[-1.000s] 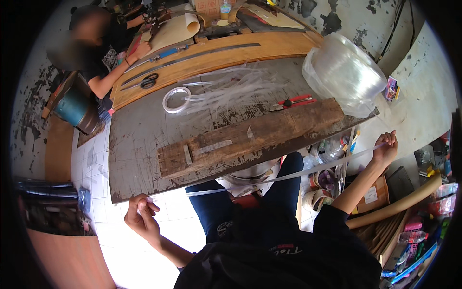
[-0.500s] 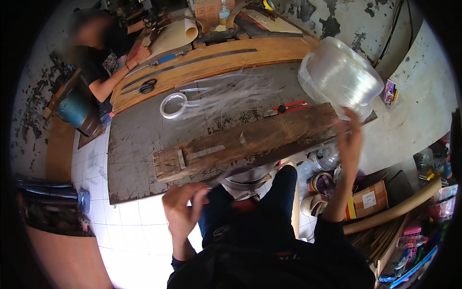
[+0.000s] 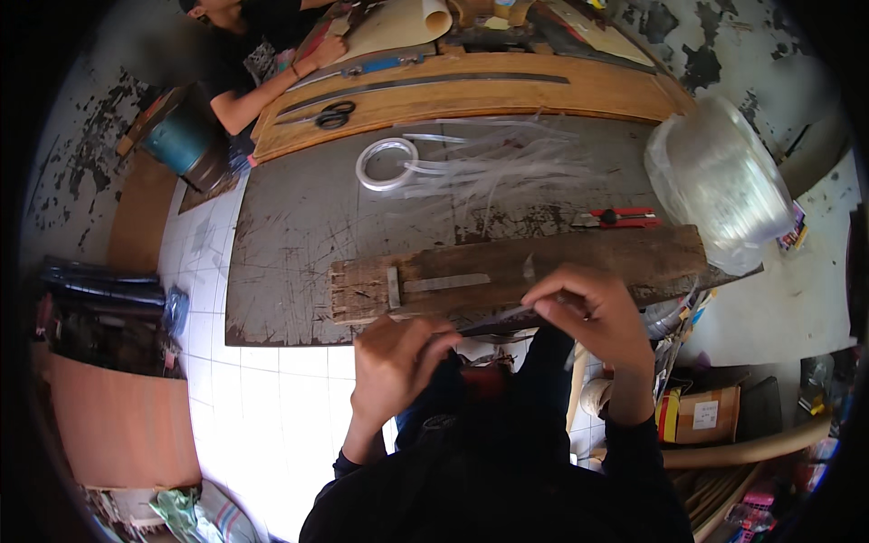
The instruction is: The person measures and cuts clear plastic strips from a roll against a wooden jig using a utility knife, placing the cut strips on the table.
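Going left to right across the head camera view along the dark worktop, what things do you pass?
Black-handled scissors → white ring of coiled tubing → loose clear plastic strips → red-handled utility knife → big clear roll of plastic tubing.

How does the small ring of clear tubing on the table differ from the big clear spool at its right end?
The small ring lies flat, thin and open in the middle, mid-table. The big spool is far bulkier, a wrapped mass at the table's right edge. Loose strands trail from the ring; the spool looks tidy. Both look clear and whitish.
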{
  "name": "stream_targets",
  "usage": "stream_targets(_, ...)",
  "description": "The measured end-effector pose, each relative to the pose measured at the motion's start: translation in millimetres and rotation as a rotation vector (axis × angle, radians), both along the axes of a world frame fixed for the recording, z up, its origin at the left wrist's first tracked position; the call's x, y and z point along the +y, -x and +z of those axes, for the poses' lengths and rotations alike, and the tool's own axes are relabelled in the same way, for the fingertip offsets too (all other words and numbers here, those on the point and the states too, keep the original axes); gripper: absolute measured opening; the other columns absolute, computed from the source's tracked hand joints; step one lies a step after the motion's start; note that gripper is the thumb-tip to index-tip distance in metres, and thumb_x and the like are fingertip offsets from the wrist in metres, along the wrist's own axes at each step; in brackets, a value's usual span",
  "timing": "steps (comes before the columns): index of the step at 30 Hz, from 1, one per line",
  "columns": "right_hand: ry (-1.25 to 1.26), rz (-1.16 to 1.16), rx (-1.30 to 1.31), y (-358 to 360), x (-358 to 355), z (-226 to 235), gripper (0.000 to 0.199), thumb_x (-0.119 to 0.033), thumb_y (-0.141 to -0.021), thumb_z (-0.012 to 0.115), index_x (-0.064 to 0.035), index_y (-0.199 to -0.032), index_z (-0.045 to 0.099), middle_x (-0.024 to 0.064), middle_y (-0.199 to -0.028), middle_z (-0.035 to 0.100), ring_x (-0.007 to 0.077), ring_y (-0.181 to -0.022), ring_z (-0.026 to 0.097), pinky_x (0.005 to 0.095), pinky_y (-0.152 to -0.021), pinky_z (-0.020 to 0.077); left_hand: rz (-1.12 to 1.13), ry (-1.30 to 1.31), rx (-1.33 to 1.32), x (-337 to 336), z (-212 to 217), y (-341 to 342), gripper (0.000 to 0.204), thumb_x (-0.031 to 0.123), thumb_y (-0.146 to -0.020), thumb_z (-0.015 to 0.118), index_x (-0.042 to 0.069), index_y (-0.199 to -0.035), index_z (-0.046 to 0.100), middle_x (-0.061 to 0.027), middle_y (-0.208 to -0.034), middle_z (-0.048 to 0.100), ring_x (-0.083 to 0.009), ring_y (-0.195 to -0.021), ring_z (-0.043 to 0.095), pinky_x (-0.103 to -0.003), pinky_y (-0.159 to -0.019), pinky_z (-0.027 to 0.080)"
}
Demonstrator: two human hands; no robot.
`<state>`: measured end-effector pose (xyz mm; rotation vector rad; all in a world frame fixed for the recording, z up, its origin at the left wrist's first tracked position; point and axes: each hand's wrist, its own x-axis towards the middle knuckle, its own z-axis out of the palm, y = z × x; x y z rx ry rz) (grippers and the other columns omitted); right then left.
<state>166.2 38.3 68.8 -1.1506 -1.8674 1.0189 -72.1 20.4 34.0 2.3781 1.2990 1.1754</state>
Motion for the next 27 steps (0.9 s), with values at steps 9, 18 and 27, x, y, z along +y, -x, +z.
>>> stream_targets(9,0.058,-0.111,-0.156,5.2,38.4,-12.2,0.010,-0.007,-0.081,0.057,-0.0028,-0.090,0.055,0.0057,-0.071,0.057,0.0112,-0.062,0.053,0.0250,-0.057,0.0412,0.315,0.046,-0.165,15.0,-7.3,30.2,0.011,0.010,-0.069,0.074,0.006,-0.075,0.067,-0.0036,-0.074,0.055,-0.0181,-0.068,0.056,-0.029,-0.056,0.044)
stream_targets(18,-0.062,0.213,-0.106,45.5,42.2,-15.9,0.033,-0.003,-0.077,0.062,-0.0049,-0.109,0.056,0.0095,-0.091,0.058,0.0160,-0.075,0.060,0.0282,-0.066,0.0477,0.142,0.083,-0.018,33.3,-14.5,11.8,0.015,0.019,-0.067,0.076,0.011,-0.075,0.067,-0.0005,-0.082,0.053,-0.0182,-0.076,0.051,-0.032,-0.068,0.033)
stream_targets(27,0.159,0.151,0.042,69.5,34.1,-9.8,0.022,-0.001,-0.084,0.054,-0.0077,-0.105,0.055,0.0080,-0.085,0.055,0.0210,-0.075,0.060,0.0313,-0.064,0.0482,0.196,0.084,-0.082,28.8,-14.9,15.6,0.017,0.020,-0.064,0.078,0.012,-0.073,0.065,0.0002,-0.081,0.052,-0.0188,-0.077,0.051,-0.034,-0.075,0.033)
